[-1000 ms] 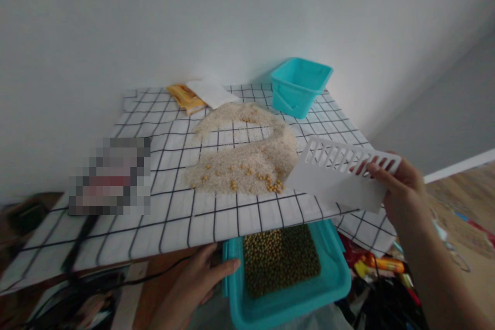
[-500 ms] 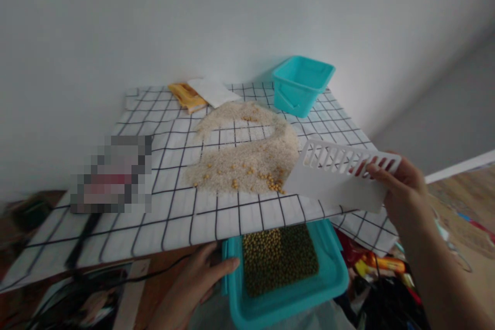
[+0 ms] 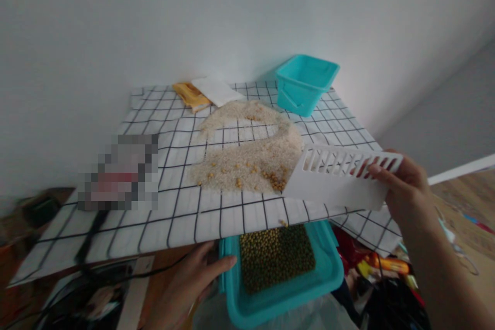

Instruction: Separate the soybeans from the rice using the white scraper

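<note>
My right hand (image 3: 406, 180) grips the end of a white slotted plastic sheet (image 3: 336, 185), thumb on its face. The sheet's lower left corner touches the near right end of a spread of pale rice-like grains (image 3: 247, 157) mixed with yellow beans (image 3: 277, 181). My left hand (image 3: 204, 273) is closed on the left rim of a turquoise container (image 3: 282, 307), thumb on top and fingers hidden beneath. This container sits just below the table's front edge and holds a layer of yellowish and greenish beans (image 3: 276, 258). A few beans (image 3: 284, 223) are at the cloth's edge above it.
A checked cloth (image 3: 174, 139) covers the table against the wall. An upright turquoise bin (image 3: 299, 95) stands at the back right. Yellow and white packets (image 3: 216, 92) lie at the back. A blurred-out device (image 3: 119, 175) with a cable is on the left. Several objects clutter the floor.
A few yellow beans now show at the table's front edge, above the container. The container has shifted slightly left relative to the table. Both hands keep their grip.
</note>
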### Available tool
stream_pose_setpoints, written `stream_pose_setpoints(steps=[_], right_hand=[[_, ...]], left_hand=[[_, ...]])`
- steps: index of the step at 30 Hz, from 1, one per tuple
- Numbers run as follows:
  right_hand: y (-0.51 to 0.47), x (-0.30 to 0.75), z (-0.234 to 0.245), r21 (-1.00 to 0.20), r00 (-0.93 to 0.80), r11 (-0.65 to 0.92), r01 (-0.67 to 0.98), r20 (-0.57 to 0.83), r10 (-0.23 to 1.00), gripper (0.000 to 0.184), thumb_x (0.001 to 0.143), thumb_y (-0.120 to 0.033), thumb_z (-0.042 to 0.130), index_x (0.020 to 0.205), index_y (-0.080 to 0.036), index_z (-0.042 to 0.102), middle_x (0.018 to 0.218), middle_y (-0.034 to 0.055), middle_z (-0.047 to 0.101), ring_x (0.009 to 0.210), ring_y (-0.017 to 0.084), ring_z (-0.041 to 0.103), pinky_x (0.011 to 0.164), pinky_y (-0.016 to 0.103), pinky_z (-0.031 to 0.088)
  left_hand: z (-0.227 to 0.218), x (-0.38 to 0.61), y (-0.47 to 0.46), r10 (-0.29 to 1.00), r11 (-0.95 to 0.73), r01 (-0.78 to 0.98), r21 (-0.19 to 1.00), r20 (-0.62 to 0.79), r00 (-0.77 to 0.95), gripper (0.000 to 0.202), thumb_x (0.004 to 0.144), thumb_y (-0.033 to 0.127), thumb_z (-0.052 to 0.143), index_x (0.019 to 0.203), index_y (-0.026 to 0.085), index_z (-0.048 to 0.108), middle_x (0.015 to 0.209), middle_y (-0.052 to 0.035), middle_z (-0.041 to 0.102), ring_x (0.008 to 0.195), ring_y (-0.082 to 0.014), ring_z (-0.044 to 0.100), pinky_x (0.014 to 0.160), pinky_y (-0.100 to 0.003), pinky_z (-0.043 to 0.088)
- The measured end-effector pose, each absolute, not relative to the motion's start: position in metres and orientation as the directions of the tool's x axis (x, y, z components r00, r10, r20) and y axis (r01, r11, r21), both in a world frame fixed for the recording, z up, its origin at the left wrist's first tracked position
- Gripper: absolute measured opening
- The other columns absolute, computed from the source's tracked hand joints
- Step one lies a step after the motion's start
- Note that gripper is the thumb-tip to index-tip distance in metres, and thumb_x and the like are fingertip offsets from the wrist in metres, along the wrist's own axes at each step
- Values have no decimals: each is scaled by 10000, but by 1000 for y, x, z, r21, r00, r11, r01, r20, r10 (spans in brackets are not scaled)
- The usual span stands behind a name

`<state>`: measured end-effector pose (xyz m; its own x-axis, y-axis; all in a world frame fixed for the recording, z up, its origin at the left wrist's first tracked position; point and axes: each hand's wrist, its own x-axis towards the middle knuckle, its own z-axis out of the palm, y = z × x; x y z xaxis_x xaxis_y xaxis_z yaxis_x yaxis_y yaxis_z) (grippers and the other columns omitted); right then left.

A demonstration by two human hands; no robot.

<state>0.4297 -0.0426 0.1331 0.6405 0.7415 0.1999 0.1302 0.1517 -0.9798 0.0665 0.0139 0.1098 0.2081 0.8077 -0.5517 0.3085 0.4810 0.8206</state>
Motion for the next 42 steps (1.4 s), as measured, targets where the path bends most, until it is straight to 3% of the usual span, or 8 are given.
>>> stream_pose_setpoints(steps=[4, 9, 15, 23, 29, 34, 38, 42], right_hand=[[-42, 430, 135, -986, 669, 95, 138, 164, 725, 223, 690, -349, 860, 821, -242, 715, 715, -16, 727, 545, 153, 630, 470, 253, 450], [-32, 429, 135, -980, 684, 143, 139, 200, 702, 218, 699, -348, 854, 818, -231, 714, 735, -17, 721, 609, 135, 624, 537, 236, 460], [-31, 427, 132, -986, 647, 127, 110, 168, 744, 243, 677, -352, 872, 844, -253, 727, 732, -15, 719, 586, 151, 613, 502, 256, 439], [-41, 422, 142, -981, 668, 150, 126, 195, 718, 219, 686, -362, 868, 823, -263, 730, 718, -28, 717, 590, 140, 623, 516, 243, 461], [-44, 431, 134, -989, 675, 103, 110, 150, 722, 269, 624, -373, 898, 801, -263, 729, 680, -35, 703, 521, 134, 587, 435, 237, 398], [-48, 431, 134, -988, 664, 110, 105, 152, 732, 249, 646, -353, 888, 806, -250, 727, 702, -22, 714, 569, 147, 625, 496, 251, 452], [-51, 426, 138, -988, 661, 103, 110, 151, 735, 229, 681, -363, 868, 823, -247, 730, 701, -17, 708, 558, 146, 610, 483, 252, 432], [-51, 425, 139, -988, 640, 100, 119, 153, 753, 235, 668, -379, 880, 769, -236, 723, 688, -15, 693, 560, 134, 598, 486, 241, 418]], left_hand=[[105, 64, 15, 796, 503, 332, 798, -577, 182, 253, 606, 391, 810, 830, 276, 782, 892, -60, 845, 1086, -338, 740, 852, -370, 627], [99, 67, 16, 762, 538, 315, 782, -611, 215, 350, 569, 408, 830, 885, 265, 779, 902, -67, 850, 1025, -340, 760, 812, -366, 631], [102, 68, 13, 749, 541, 369, 756, -633, 198, 410, 601, 453, 814, 961, 260, 780, 875, -58, 844, 910, -321, 777, 679, -334, 624], [97, 66, 10, 744, 550, 360, 754, -638, 200, 422, 619, 434, 804, 998, 250, 772, 940, -61, 850, 970, -334, 766, 732, -364, 620], [99, 64, 14, 718, 594, 313, 741, -663, 209, 432, 632, 382, 813, 1040, 258, 746, 1107, -65, 833, 1026, -299, 756, 804, -343, 602], [103, 67, 15, 716, 584, 330, 741, -662, 219, 396, 614, 381, 817, 977, 242, 747, 965, -58, 839, 940, -296, 757, 767, -339, 587], [103, 66, 13, 709, 602, 321, 731, -674, 205, 441, 621, 392, 797, 1032, 249, 724, 1011, -47, 824, 1002, -286, 730, 743, -314, 566], [101, 66, 14, 678, 624, 350, 699, -707, 203, 488, 575, 405, 797, 1025, 234, 716, 983, -52, 815, 948, -285, 720, 739, -328, 551]])
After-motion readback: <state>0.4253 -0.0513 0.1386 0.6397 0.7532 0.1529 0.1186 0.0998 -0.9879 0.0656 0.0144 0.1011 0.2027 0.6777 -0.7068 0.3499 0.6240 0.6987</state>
